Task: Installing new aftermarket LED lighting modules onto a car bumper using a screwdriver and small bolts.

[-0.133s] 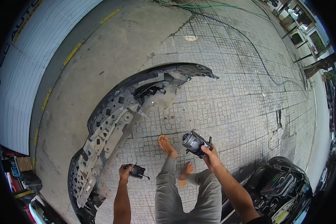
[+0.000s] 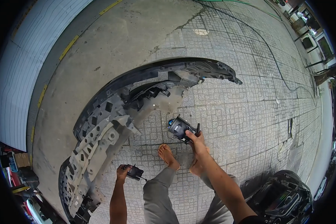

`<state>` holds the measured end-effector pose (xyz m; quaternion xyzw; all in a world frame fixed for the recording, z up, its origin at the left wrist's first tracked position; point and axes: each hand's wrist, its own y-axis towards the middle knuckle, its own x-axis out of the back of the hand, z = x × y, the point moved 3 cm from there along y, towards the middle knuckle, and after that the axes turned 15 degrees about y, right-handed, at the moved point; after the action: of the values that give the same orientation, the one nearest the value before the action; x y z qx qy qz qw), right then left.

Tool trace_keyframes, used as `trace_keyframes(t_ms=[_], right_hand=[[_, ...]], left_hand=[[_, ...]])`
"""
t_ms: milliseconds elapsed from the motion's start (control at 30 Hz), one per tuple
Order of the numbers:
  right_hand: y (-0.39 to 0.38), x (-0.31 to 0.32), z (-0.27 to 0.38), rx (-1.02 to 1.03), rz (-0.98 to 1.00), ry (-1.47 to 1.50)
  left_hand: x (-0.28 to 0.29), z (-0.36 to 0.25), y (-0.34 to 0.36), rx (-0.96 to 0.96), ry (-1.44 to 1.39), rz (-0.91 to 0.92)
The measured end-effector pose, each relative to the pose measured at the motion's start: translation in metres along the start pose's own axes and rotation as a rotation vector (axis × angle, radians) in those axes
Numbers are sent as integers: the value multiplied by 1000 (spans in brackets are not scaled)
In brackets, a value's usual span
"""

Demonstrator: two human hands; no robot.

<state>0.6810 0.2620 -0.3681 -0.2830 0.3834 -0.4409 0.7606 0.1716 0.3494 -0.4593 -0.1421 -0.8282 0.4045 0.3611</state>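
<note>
My right hand point(image 2: 198, 145) is closed around a black fog lamp point(image 2: 179, 127), its thumb on the ribbed housing and a bluish glassy end facing the bumper. The lamp is held above the tiles, just short of the bumper's inner side. Lower on the left, my left hand point(image 2: 122, 173) grips a smaller black plastic housing point(image 2: 135, 172) with a thin stalk sticking out. A black car bumper point(image 2: 112, 84) lies on the ground with its hollow inner side toward me, showing a grey perforated inner panel point(image 2: 95, 143). Both hands are apart from it.
My bare feet point(image 2: 167, 155) stand on grey patterned tiles point(image 2: 227, 112) inside the bumper's curve. A dark car part point(image 2: 280, 198) lies at the lower right. A hose point(image 2: 274, 63) crosses the far right. Boxes and other items point(image 2: 22, 160) stand at the left edge.
My right hand has moved forward and left with the fog lamp, nearer the bumper. The view has shifted, and my left hand keeps its hold on the black housing.
</note>
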Motion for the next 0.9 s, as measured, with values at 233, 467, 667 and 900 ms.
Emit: trace_keyframes(t_ms=[233,467,667,900], right_hand=[[219,-70,-50,140,82,153],[272,-99,-77,204,227,326],[285,-117,-78,263,181,273],[281,-126,-75,206,235,344]], left_hand=[[-87,-14,136,-121,-178,16],[-125,-17,170,-209,-221,-208],[-137,-21,189,-107,-255,-245],[-126,-22,196,-149,-211,-263]])
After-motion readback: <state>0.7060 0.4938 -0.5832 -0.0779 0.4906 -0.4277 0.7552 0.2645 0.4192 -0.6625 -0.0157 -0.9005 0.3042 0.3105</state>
